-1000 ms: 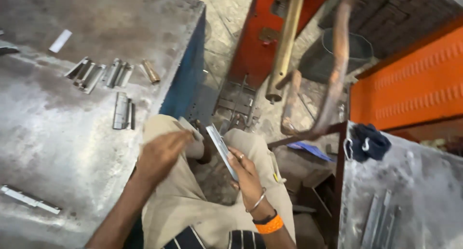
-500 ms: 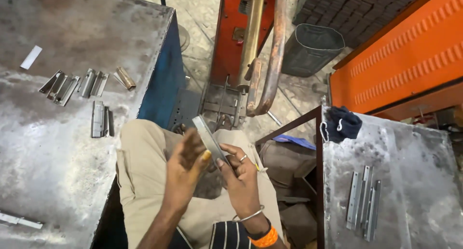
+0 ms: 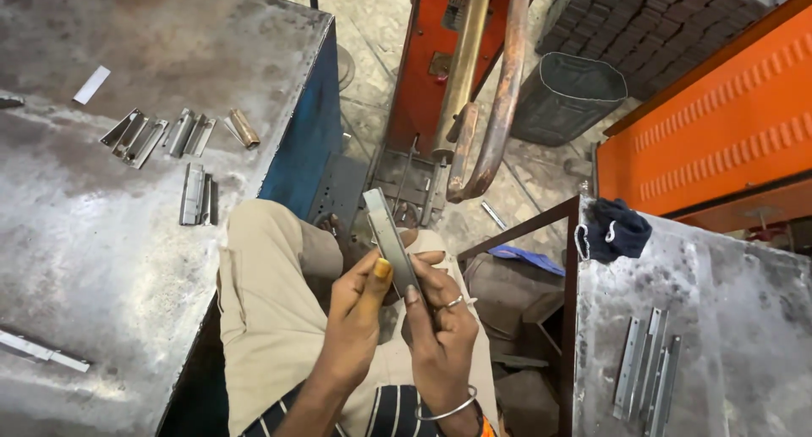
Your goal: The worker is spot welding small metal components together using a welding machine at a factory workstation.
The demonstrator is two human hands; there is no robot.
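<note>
Both hands are clamped on one narrow metal strip (image 3: pixel 391 238) held tilted over the lap — left hand (image 3: pixel 359 306), right hand (image 3: pixel 440 323). More strips (image 3: pixel 647 373) lie on the right counter (image 3: pixel 744 318).

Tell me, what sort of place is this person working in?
Most likely a small metal fabrication workshop. Worn steel tables hold cut metal strips, an orange machine with a copper-coloured arm stands on the floor, and both hands hold a flat metal strip.

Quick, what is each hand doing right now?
Left hand: closed on the metal strip, thumb pressed against it.
Right hand: closed on the same strip, fingers along its edge.
</note>
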